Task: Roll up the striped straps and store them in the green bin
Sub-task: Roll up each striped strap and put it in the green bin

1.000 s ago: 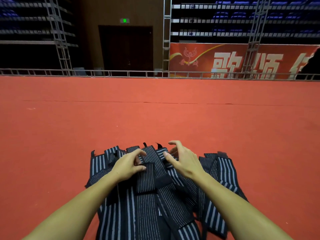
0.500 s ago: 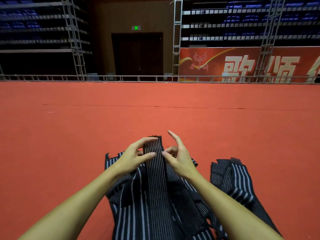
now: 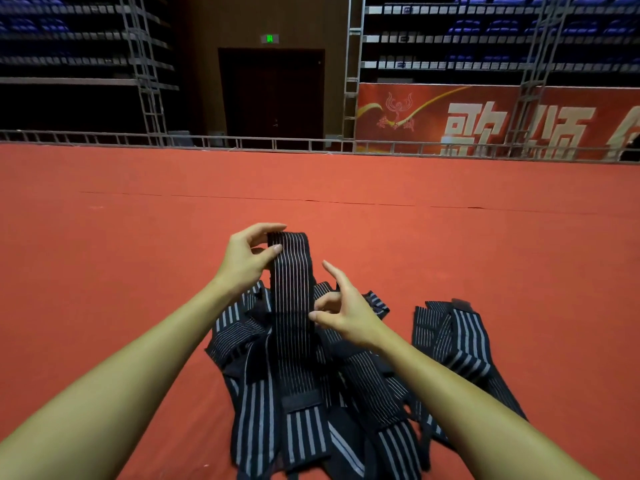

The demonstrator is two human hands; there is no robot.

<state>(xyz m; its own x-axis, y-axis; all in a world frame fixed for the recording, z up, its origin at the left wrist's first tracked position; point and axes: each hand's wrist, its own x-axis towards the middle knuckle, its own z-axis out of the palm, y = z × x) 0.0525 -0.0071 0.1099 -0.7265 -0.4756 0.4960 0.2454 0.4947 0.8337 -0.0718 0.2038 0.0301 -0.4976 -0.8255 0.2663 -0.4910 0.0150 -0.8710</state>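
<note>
two bare hands work over one red carpeted floor (image 3: 138, 258). the left hand (image 3: 247, 259) pinches the top end of one long black elastic strap with thin white stripes (image 3: 292, 306), thumb on the near face and curled fingers over the top edge, lifting that end above the floor. the strap runs down toward the camera and its lower end, with one plain black tab, lies on the heap. the right hand (image 3: 346, 311) is at the strap's right edge about halfway down, thumb tip touching the edge and forefinger pointing up and apart from it; i cannot tell whether its tucked fingers grip the strap.

under the hands lies one main heap of black striped straps (image 3: 277, 420), tangled, so the count cannot be told. a second, smaller heap of striped straps (image 3: 453, 341) lies just to the right, apart from the first, with bare carpet between.

at the far edge of the floor runs one low metal rail (image 3: 104, 136). behind it stand one dark double door (image 3: 272, 98), one green exit sign (image 3: 269, 38) above it, and one red banner with large pale characters (image 3: 485, 121).
</note>
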